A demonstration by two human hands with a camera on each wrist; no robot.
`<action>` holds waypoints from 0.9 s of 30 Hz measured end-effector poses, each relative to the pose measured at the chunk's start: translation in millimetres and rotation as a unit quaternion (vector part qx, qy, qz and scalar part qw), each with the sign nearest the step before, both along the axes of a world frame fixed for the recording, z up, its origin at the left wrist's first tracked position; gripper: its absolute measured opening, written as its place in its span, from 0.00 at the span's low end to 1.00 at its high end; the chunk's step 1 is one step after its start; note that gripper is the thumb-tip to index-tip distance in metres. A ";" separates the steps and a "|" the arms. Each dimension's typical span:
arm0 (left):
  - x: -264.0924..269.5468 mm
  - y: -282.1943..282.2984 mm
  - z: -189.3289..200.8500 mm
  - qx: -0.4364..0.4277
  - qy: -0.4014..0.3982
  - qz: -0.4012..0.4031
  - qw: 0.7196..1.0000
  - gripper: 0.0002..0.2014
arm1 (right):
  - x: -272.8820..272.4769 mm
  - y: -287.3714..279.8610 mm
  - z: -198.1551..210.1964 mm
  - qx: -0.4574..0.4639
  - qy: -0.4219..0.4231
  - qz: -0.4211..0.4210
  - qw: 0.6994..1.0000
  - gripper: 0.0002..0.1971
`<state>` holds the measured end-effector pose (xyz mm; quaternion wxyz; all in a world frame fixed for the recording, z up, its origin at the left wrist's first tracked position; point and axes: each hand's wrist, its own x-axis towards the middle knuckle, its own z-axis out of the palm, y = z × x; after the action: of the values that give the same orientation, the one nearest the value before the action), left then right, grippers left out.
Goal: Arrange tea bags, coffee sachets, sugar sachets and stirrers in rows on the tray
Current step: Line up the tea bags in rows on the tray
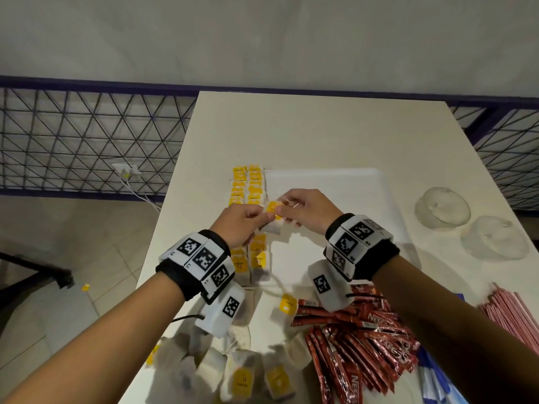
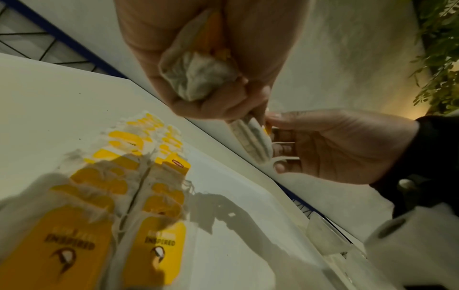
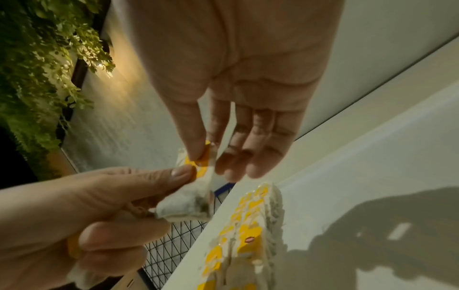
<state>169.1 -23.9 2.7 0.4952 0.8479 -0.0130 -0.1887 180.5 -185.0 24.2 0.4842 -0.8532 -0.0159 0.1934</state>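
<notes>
Above the white tray (image 1: 335, 182), both hands hold one tea bag (image 1: 272, 227) with a yellow tag (image 1: 274, 209). My left hand (image 1: 264, 218) pinches the bag's paper body (image 3: 186, 206) and keeps another crumpled tea bag (image 2: 198, 74) curled in its palm. My right hand (image 1: 281, 209) pinches the yellow tag (image 3: 201, 159) between thumb and forefinger, its other fingers loosely straight. Two columns of tea bags (image 1: 248, 185) run along the tray's left side and continue under my left wrist (image 1: 256, 258). The same columns of tea bags (image 2: 139, 176) lie directly beneath the hands.
Loose tea bags (image 1: 242, 374) are heaped at the table's near edge. Red coffee sachets (image 1: 358, 345) are piled to their right, with pink sticks (image 1: 513, 313) further right. Two clear glass bowls (image 1: 443, 208) stand right of the tray. The table's left edge drops to the floor.
</notes>
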 end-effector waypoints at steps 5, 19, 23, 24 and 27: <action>16.5 1.5 -5.2 -0.027 0.027 0.000 0.999 0.15 | 17.9 -1.2 -3.4 0.014 0.035 -0.007 0.999 0.07; 57.6 20.7 -3.0 -0.098 0.097 -0.068 0.988 0.08 | 65.8 7.6 -15.0 0.125 0.145 -0.062 0.979 0.11; 62.3 25.6 -1.4 -0.054 0.096 -0.061 0.992 0.17 | 67.3 8.7 -18.8 0.146 0.134 -0.086 0.976 0.08; 63.7 27.5 -1.3 -0.044 0.094 -0.063 0.993 0.19 | 67.3 7.8 -18.3 0.159 0.125 -0.091 0.975 0.12; 68.2 33.1 0.2 -0.034 0.099 -0.068 0.992 0.21 | 63.8 7.3 -14.3 0.154 0.095 -0.015 0.983 0.19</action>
<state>237.2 9.2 2.9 0.5086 0.8049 -0.0280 -0.3045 244.4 -177.6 9.9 0.6123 -0.7462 0.0131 0.2611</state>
